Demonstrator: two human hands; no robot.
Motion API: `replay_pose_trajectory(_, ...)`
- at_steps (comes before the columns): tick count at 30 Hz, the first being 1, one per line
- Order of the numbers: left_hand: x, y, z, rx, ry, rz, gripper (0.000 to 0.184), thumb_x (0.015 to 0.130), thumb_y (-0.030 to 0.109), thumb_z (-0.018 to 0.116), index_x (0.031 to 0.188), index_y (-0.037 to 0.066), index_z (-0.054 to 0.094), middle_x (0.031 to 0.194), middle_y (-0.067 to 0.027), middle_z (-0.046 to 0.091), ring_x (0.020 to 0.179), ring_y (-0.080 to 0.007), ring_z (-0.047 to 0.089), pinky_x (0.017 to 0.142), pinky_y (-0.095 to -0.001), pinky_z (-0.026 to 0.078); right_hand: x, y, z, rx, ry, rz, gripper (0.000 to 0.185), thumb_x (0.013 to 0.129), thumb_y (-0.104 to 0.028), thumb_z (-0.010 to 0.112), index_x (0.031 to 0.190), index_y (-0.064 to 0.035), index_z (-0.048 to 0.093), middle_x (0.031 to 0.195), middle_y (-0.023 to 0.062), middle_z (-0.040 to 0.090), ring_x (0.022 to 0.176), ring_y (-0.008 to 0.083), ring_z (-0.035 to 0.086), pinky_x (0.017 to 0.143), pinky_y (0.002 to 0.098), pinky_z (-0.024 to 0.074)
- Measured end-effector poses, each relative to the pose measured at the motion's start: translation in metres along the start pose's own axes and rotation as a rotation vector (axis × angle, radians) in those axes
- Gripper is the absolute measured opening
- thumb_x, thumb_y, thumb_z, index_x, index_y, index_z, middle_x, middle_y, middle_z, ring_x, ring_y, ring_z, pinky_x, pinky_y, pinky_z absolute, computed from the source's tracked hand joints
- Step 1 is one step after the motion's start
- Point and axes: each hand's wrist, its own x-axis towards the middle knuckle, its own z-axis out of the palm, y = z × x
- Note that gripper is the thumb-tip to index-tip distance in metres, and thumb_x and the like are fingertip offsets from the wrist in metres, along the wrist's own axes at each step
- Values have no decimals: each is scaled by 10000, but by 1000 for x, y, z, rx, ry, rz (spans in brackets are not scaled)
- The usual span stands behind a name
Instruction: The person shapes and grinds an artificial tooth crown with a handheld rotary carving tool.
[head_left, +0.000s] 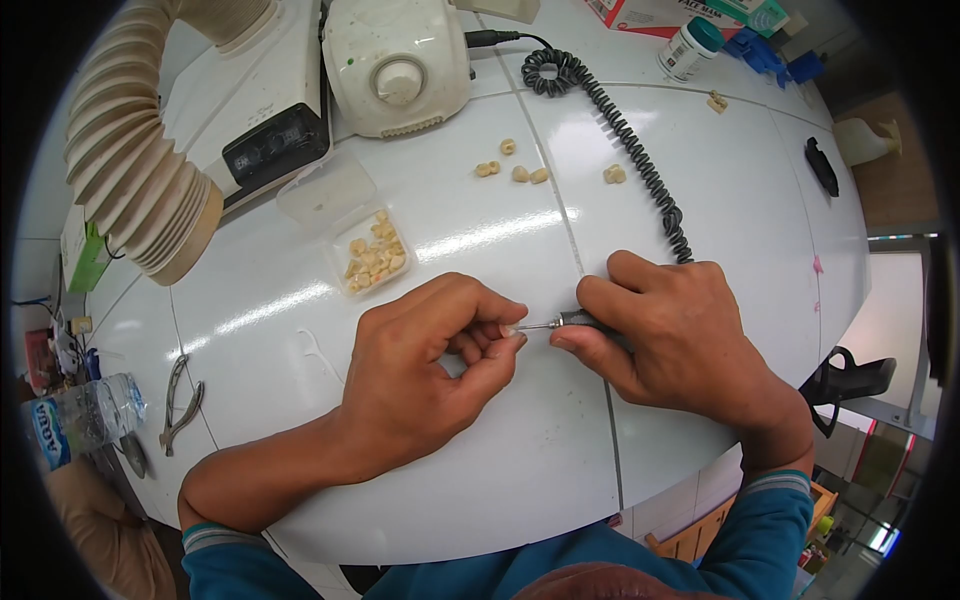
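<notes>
At this table [500,490], the left hand [430,370] pinches 1 pale piece [510,331]; the right hand [680,345] grips a handpiece [577,319], bit [537,326] towards it.

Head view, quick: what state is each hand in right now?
Left hand: closed, pinching a small pale piece.
Right hand: closed around a slim handheld tool, metal tip toward the piece.

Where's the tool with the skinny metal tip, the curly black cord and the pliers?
Tool [581,319]: head view, front of its dark grip.
Curly black cord [629,131]: head view, partway along its coils.
Pliers [171,433]: head view, where the two arms meet.
</notes>
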Motion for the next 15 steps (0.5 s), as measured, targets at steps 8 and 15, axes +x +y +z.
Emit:
replay_pose_trajectory(8,0,1,1,7,0,-1,162,941,-11,851,1092,-26,794,957,-71,776,851,-99,756,725,-233,612,0,-1,0,4,-1,1,457,1072,-539,730,910,-112,748,725,58,611,470,221,586,440,392,421)
replay_pose_trajectory(15,0,1,0,15,8,0,158,942,-14,852,1085,-28,786,972,-77,790,863,-100,760,738,-230,617,0,-1,-3,3,-9,13,448,1075,-528,726,915,-111,752,732,65,621,481,238,610,446,399,433)
